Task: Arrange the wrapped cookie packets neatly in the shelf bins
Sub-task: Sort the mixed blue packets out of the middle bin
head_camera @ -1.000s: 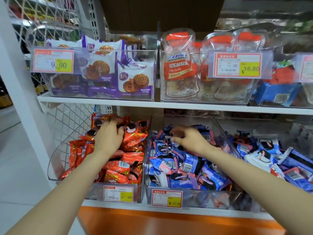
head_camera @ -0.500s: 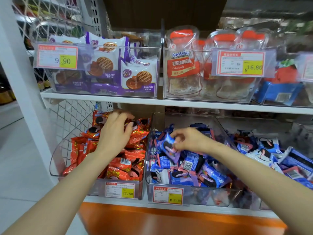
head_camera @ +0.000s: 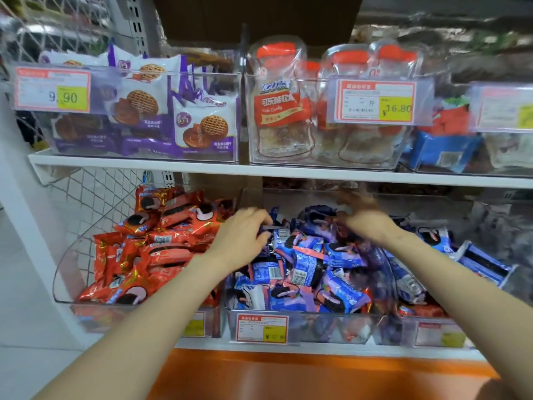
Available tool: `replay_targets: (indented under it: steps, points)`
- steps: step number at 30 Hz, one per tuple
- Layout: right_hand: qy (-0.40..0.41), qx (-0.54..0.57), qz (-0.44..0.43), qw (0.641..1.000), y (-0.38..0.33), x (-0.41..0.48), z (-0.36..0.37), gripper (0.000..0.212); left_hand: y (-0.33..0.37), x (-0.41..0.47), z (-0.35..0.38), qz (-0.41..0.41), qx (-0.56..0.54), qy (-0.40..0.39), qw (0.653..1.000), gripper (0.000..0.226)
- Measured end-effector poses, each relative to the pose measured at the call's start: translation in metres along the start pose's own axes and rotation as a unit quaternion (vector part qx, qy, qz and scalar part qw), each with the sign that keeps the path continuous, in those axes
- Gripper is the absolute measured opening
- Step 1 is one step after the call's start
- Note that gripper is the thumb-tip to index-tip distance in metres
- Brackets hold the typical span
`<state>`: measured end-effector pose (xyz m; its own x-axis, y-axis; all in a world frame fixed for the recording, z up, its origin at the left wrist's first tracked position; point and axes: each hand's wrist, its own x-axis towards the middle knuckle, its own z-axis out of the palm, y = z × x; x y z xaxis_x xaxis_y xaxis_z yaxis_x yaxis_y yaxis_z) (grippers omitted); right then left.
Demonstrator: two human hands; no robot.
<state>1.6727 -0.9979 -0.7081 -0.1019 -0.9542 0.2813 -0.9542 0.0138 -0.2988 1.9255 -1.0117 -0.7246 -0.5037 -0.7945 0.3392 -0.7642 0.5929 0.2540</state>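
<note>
Blue cookie packets [head_camera: 305,255] lie jumbled in the middle bin [head_camera: 323,324], under both hands. Left hand [head_camera: 242,238] grips one; right hand [head_camera: 367,223] too blurry to tell.

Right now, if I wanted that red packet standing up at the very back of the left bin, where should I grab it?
Probably pinch the red packet by its flat top seam, coming from above and the front. It stands propped on the pile with that edge free.
</note>
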Motion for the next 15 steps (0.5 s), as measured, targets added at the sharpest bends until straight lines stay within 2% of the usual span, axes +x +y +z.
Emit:
replay_targets:
  steps: [4, 7, 11, 13, 15]
  points:
    - [-0.010, 0.028, -0.010, 1.000, 0.007, -0.010, -0.009, 0.038, 0.006, 0.017, 0.021, 0.000, 0.034, -0.098, 0.995, 0.043]
    - [-0.043, 0.008, -0.020, 0.999, 0.016, -0.020, -0.012, 0.034, 0.010, 0.037, 0.025, -0.010, 0.098, -0.149, 0.984, 0.058]
    - [-0.044, 0.008, -0.048, 0.998, 0.023, -0.028, -0.013, 0.030, 0.013, 0.060, 0.029, -0.039, 0.114, -0.237, 0.964, 0.065]
    - [-0.042, 0.016, -0.057, 0.997, 0.025, -0.030, -0.013, 0.029, 0.011, 0.066, 0.033, -0.050, 0.108, -0.252, 0.960, 0.061]
    - [-0.039, 0.033, -0.063, 0.997, 0.027, -0.031, -0.013, 0.029, 0.010, 0.068, 0.035, -0.061, 0.106, -0.233, 0.965, 0.057]
